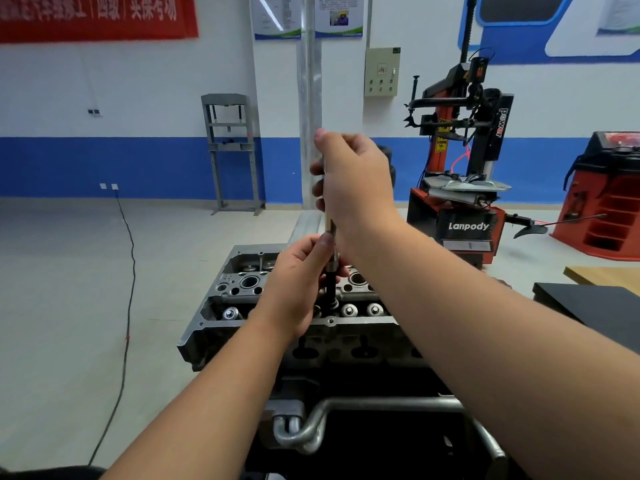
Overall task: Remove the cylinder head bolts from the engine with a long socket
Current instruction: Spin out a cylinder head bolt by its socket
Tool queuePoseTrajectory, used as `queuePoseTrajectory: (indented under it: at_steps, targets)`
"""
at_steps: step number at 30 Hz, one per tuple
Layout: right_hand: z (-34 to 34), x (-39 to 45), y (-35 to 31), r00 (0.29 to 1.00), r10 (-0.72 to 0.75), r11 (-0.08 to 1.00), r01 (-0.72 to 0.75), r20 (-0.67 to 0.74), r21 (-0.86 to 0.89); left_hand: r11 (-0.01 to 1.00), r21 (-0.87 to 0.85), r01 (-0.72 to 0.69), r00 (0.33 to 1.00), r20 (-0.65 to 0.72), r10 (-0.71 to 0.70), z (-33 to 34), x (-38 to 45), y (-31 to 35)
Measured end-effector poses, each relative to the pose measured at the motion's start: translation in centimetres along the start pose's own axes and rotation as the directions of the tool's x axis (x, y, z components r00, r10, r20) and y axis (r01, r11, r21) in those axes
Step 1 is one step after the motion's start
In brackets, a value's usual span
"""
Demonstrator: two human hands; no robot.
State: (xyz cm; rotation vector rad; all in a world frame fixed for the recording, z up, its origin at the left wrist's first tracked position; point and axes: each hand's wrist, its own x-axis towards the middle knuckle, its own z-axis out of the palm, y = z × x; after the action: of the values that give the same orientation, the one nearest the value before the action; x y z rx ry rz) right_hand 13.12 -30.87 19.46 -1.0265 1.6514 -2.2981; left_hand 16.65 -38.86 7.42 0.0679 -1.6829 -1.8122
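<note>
Both hands on the long socket over the engine

Right hand (353, 181) grips the tool's upper shaft, fingers curled tight; left hand (298, 282) pinches the long socket (330, 271), standing upright on the cylinder head (242, 289).

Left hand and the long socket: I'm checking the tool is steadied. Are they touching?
Touching. The head view shows the left hand with its fingers wrapped round the long socket above the cylinder head.

The cylinder head (221, 299) is seen as rough grey cast metal, matt, with glossy polished valve caps (349, 310). The long socket (330, 284) appears as dark, smooth metal.
</note>
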Motion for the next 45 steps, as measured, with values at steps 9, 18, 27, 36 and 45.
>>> queuePoseTrajectory:
  at_steps: [9,18,27,36,45]
  targets:
    - [-0.7,0.6,0.0,0.923,0.067,0.989,-0.111,0.378,0.097,0.997,-0.081,0.01,0.995,0.098,-0.002,-0.5,-0.3,0.3]
    - [0.5,-0.3,0.3,1.0,-0.019,1.0,0.019,0.002,-0.001,0.999,0.033,-0.038,0.997,-0.061,0.04,0.0,0.3,-0.3]
    - [-0.6,0.3,0.3,0.948,0.031,0.995,-0.06,0.317,0.083,0.999,-0.026,0.021,0.997,0.071,-0.019,-0.6,-0.1,0.0]
    - [0.9,-0.8,0.8,0.994,-0.081,0.996,0.083,0.077,-0.022,0.998,0.026,-0.062,0.997,-0.036,0.063,-0.4,0.5,-0.3]
    - [-1.0,0.2,0.5,0.963,0.031,0.988,-0.07,0.266,0.137,1.0,0.021,0.009,0.998,0.066,-0.01,-0.3,-0.1,0.1]
